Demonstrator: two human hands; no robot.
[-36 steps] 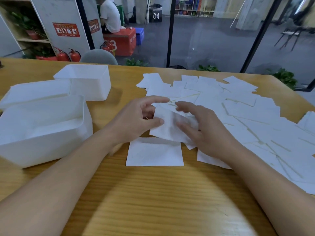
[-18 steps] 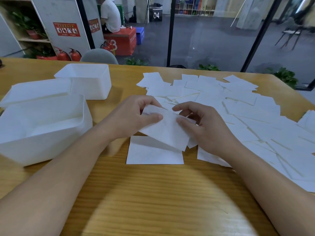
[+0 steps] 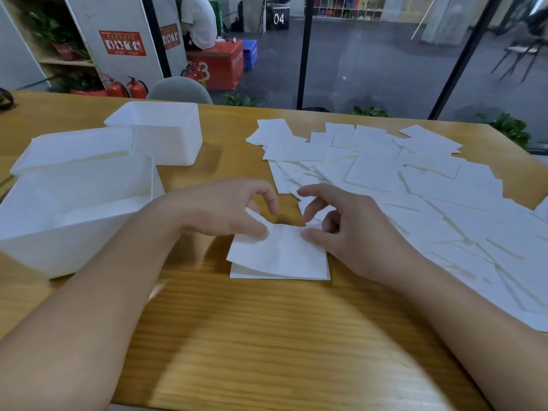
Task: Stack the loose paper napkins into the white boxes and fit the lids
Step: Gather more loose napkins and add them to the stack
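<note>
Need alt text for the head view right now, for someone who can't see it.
Both hands, left hand and right hand, pinch a napkin onto another lying on the wooden table. Loose napkins spread right; open white boxes stand left.

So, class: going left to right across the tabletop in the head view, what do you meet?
Nearest white box → left hand → napkin held by both hands → right hand → spread of loose napkins.
</note>
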